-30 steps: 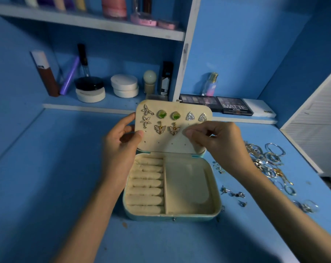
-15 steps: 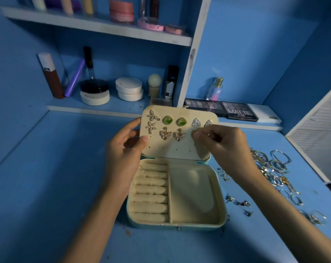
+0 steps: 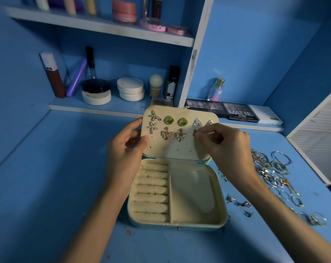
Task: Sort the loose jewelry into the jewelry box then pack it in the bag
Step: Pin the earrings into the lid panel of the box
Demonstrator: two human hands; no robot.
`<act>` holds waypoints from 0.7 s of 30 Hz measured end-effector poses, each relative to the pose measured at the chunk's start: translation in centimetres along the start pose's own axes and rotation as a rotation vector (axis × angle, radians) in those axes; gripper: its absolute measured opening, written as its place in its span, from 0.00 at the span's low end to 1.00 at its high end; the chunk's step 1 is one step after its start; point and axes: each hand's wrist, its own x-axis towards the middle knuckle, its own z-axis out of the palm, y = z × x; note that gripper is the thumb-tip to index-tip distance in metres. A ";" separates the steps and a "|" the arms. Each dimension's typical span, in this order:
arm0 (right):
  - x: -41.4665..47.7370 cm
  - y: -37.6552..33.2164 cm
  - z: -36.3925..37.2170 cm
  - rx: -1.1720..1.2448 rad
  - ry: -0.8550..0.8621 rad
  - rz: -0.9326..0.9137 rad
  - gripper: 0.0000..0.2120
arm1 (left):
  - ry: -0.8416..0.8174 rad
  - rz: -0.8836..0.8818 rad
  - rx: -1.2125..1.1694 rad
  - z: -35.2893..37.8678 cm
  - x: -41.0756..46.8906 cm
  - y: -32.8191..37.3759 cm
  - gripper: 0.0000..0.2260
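Note:
An open cream jewelry box [image 3: 220, 198] sits on the blue desk, its lid panel [image 3: 177, 149] standing upright. Several earrings are pinned on the panel: star shapes, a green pair [image 3: 169, 120], triangles and butterflies [image 3: 166, 134]. My left hand [image 3: 125, 154] grips the panel's left edge, thumb on its front. My right hand [image 3: 225, 147] pinches a small gold earring [image 3: 195, 132] against the panel's right side, in the second row. A pile of loose rings and hoops [image 3: 274, 171] lies to the right of the box. No bag is visible.
Small loose earrings [image 3: 238, 203] lie just right of the box. A low shelf behind holds makeup jars [image 3: 130, 89], a perfume bottle [image 3: 217, 89] and eyeshadow palettes [image 3: 238, 112]. A white slatted panel [image 3: 320, 133] borders the desk at right.
My view has shifted, so the box sits lower in the frame. My right hand has stayed at the panel's right side, and the small gold earring now shows at its fingertips.

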 end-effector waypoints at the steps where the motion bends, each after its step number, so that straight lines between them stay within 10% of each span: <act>1: -0.1 0.0 -0.1 0.002 -0.009 -0.005 0.05 | 0.000 -0.001 0.000 0.0 0.0 0.1 0.21; 11: 0.4 1.9 -3.1 0.129 -0.146 -0.015 0.07 | -0.007 -0.008 0.002 0.0 -0.1 -0.1 0.21; 21: 0.7 6.0 -6.1 -0.338 -0.446 -0.184 0.10 | -0.009 0.002 -0.019 0.1 0.2 -0.3 0.21</act>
